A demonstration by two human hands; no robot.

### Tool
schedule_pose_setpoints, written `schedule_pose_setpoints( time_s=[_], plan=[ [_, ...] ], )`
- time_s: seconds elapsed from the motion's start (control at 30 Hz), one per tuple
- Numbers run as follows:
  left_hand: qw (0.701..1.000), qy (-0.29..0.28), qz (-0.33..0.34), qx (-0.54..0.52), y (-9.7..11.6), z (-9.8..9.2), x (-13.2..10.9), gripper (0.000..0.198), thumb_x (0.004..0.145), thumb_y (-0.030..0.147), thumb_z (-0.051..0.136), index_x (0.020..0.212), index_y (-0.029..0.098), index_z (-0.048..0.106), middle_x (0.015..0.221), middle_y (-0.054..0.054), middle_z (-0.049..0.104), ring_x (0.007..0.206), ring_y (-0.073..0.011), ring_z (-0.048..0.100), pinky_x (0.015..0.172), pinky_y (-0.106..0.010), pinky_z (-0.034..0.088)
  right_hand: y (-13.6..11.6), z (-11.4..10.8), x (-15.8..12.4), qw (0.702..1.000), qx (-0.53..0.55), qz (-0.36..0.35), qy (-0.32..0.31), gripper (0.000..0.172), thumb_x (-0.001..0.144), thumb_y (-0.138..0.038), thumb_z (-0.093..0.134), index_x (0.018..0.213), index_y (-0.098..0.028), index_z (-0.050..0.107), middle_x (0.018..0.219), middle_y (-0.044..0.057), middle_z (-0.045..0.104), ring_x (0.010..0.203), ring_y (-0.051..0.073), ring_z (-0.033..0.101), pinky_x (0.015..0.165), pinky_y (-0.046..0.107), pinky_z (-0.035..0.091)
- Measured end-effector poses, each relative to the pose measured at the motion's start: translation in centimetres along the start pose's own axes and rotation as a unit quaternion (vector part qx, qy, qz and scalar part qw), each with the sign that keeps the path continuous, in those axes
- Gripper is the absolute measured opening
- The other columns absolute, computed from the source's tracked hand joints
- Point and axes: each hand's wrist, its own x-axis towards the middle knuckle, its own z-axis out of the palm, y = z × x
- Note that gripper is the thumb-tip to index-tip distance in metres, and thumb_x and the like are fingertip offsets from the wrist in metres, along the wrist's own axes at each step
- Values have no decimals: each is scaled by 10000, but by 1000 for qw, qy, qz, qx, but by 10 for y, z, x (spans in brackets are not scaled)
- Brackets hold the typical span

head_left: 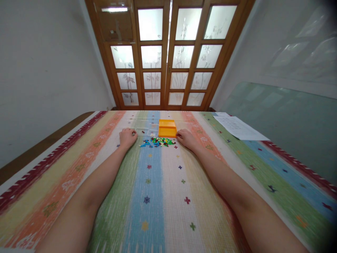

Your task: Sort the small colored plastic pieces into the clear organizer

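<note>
An open orange plastic box (167, 131) lies on the striped tablecloth in front of me. Just on its near side is a loose pile of small blue, green, yellow and dark pieces (159, 142). My right hand (186, 138) is at the box's right corner, fingers curled and closed; whether they pinch the box edge or a small piece is too small to tell. To the left of the pile rests my left hand (128, 136), thumb and fingertips together, with anything between them too small to make out. A tiny dark red piece (143, 132) lies right of my left hand.
Clear plastic film (140, 127) lies around the box. Printed white sheets (239, 127) are at the table's right side. Walls flank the table, a pale green panel (289, 119) stands at the right, and wood-framed glass doors (168, 56) are beyond the far edge.
</note>
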Motion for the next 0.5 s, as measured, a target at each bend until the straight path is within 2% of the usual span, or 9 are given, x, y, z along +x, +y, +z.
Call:
schedule_pose_setpoints(
  time_s=[0.37, 0.5],
  plan=[
    [1000, -8, 19, 3, -5, 3, 2, 302, 926, 387, 558, 1030, 237, 799, 1079, -133, 722, 1097, -343, 578, 918, -463, 437, 3, 5, 9, 1000, 3, 3, 14, 190, 960, -151, 538, 1021, -187, 715, 1039, 95, 712, 1004, 233, 595, 899, 336, 444],
    [1000, -2, 17, 1, -5, 2, 1, 308, 924, 330, 543, 1090, 240, 787, 1081, -129, 731, 1099, -347, 585, 916, -471, 438, 4, 5, 8, 1000, 4, 1, 13, 189, 964, -151, 543, 1024, -187, 717, 1040, 94, 713, 1005, 232, 596, 902, 334, 443]
  ],
)
